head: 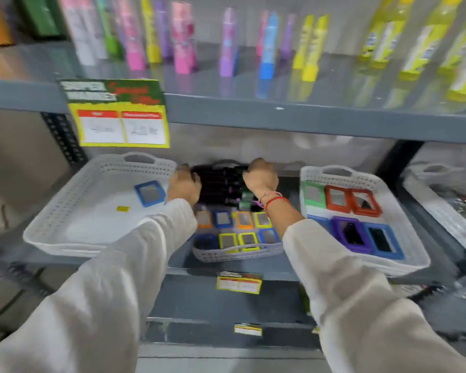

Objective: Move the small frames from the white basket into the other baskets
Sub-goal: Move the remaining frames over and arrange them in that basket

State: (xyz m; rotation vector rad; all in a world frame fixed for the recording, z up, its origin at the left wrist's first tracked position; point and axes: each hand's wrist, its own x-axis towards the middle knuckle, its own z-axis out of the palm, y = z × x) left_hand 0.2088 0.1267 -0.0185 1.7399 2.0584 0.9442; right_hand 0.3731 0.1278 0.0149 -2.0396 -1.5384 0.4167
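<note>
Black, blurred stock [218, 181] lies under the left hand [184, 185] and right hand [260, 177], both knuckles-up; whether either grips anything cannot be told. Small frames [244, 220] sit in rows just nearer than the wrists, in the middle basket [237, 255], probably sorted for picking. Left of the hands, a white basket [65, 247] holds one blue frame [149, 193].

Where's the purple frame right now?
Head view: the purple frame lies in the right-hand basket, in its front row, just left of a blue frame and in front of the red frames.
</note>
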